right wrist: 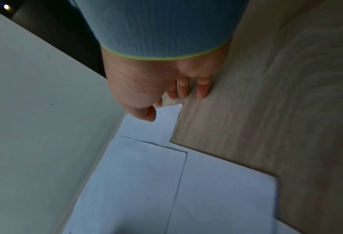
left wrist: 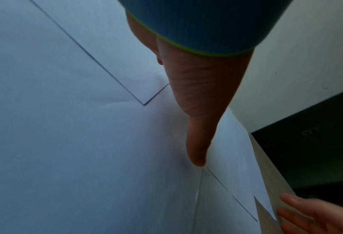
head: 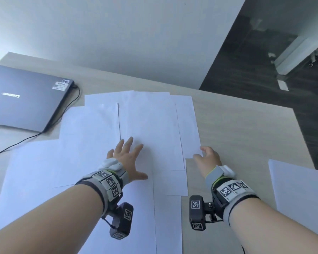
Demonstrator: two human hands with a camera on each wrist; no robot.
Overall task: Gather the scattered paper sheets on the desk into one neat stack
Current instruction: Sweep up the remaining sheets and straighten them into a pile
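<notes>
Several white paper sheets (head: 92, 143) lie overlapping across the light wood desk (head: 237, 134). My left hand (head: 128, 158) rests flat with spread fingers on the middle sheet (head: 150, 125); the left wrist view shows its thumb (left wrist: 196, 142) pressing on paper. My right hand (head: 207, 158) sits at the near right corner of the rightmost overlapping sheet (head: 187, 125). In the right wrist view its thumb (right wrist: 150, 115) lies on that corner (right wrist: 166, 120) and the curled fingers (right wrist: 184, 90) reach the sheet's edge, pinching it. One more sheet (head: 297, 189) lies apart at the far right.
A closed grey laptop (head: 26, 99) sits at the back left, its black cable (head: 26, 140) trailing over the desk toward the papers. The desk's right edge drops to dark floor (head: 264, 52). A white wall (head: 117, 33) runs behind the desk.
</notes>
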